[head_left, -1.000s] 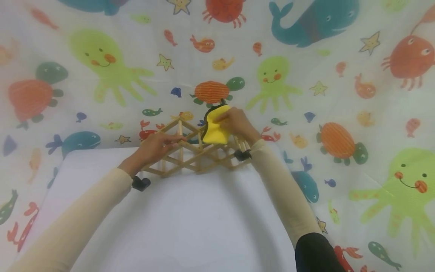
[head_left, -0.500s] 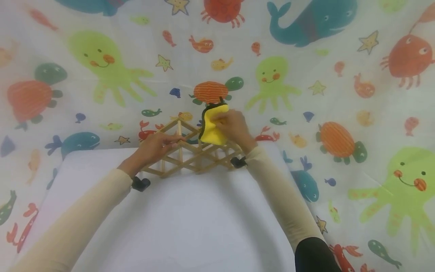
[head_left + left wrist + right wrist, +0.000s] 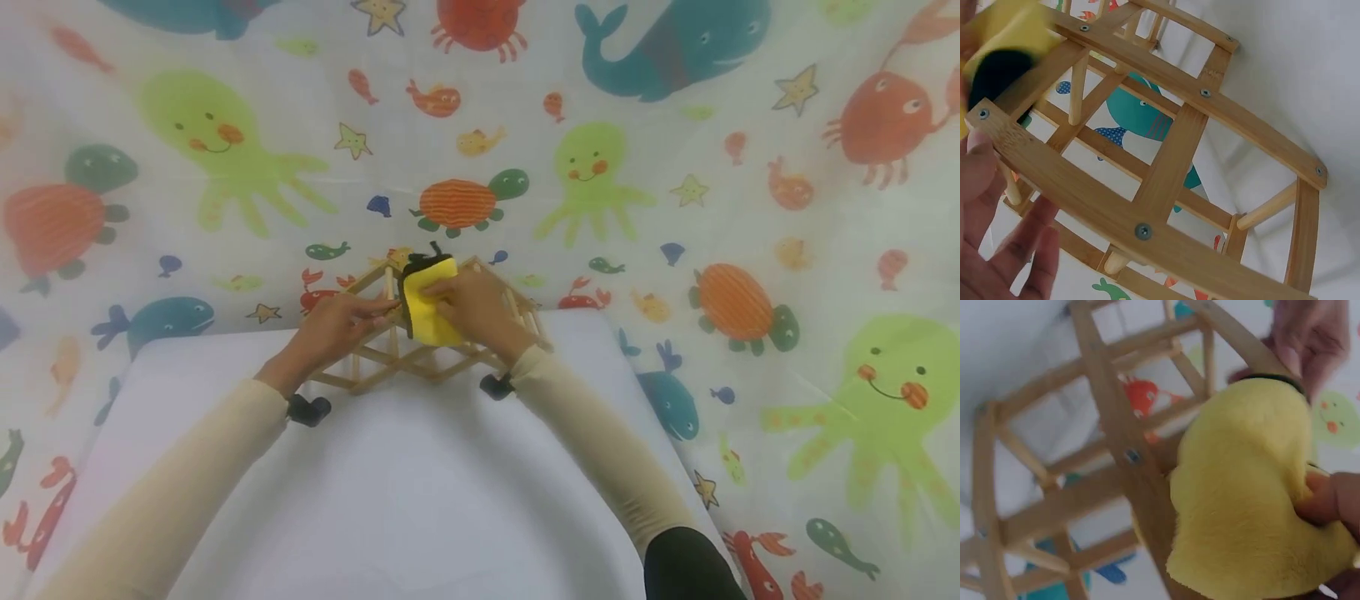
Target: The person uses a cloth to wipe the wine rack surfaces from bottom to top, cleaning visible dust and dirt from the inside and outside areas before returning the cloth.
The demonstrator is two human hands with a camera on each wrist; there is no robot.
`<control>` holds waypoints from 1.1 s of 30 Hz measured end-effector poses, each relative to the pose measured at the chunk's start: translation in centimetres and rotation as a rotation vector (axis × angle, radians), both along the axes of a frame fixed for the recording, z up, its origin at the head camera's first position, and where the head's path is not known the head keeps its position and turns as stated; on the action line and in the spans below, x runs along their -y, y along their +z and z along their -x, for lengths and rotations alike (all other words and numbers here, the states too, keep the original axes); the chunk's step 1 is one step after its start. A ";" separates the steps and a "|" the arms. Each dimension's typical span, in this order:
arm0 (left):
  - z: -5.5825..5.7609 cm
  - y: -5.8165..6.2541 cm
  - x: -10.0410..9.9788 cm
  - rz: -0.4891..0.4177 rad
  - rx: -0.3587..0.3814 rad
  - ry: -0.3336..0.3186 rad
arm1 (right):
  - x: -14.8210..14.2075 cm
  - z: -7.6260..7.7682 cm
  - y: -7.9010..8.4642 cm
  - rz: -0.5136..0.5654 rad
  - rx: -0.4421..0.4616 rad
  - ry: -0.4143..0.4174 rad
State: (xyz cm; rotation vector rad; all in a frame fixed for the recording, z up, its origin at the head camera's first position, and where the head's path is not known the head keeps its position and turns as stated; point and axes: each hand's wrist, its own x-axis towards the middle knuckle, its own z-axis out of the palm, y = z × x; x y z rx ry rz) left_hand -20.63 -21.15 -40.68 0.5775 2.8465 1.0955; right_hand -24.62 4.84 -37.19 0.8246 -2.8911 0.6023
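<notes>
A wooden lattice rack (image 3: 1169, 156), made of slats and round rods fixed with screws, stands at the far side of the white table. My left hand (image 3: 327, 333) pinches the end of one slat at the rack's upper left, thumb on top in the left wrist view. In my right hand (image 3: 480, 307) is a fluffy yellow cloth (image 3: 431, 312) with a dark edge, gripped between thumb and fingers. The cloth (image 3: 1241, 494) lies against a slat close to the left fingers and hides part of the rack.
The white table (image 3: 405, 492) extends toward me in front of the rack. Behind and around it hangs a curtain (image 3: 660, 150) printed with sea animals. Black wrist cameras (image 3: 309, 410) sit under both wrists.
My right hand has moved left and slightly down along the rack with the cloth, close to my left hand. The left hand keeps its hold, and the head view has shifted slightly.
</notes>
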 end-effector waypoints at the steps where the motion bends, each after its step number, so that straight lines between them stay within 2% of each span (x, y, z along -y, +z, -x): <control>1: -0.1 0.0 0.0 -0.009 -0.012 0.015 | 0.2 -0.1 -0.4 -0.029 0.025 0.035; 3: -0.3 -0.1 -0.1 -0.022 -0.047 0.041 | 0.3 -0.3 -0.7 -0.067 0.088 0.098; 5: -0.4 -0.2 -0.3 -0.038 -0.082 0.067 | 0.5 -0.4 -0.6 -0.065 0.114 0.119; 8: -0.7 -0.2 -0.5 -0.043 -0.113 0.108 | 0.8 -0.3 0.3 -0.031 0.066 0.053; 12: -0.9 -0.3 -0.6 -0.046 -0.102 0.150 | 1.7 0.3 1.1 0.100 -0.023 -0.046; 16: -1.0 -0.7 -0.6 -0.078 -0.104 0.177 | 2.8 1.5 0.7 0.208 -0.106 -0.112; 23: -1.4 -1.4 -1.3 -0.128 -0.117 0.195 | 4.2 3.1 -0.5 0.263 -0.211 -0.226; 25: -1.5 -1.4 -1.5 -0.135 -0.121 0.195 | 4.4 3.4 -0.8 0.276 -0.201 -0.201; 27: -1.6 -1.3 -1.6 -0.132 -0.134 0.196 | 4.7 3.5 -0.9 0.274 -0.160 -0.126; 31: -1.6 -1.4 -1.6 -0.122 -0.162 0.204 | 4.8 3.8 -1.2 0.209 -0.013 0.024; 33: -1.7 -1.6 -1.6 -0.123 -0.170 0.205 | 4.6 3.9 -0.9 0.185 0.073 0.063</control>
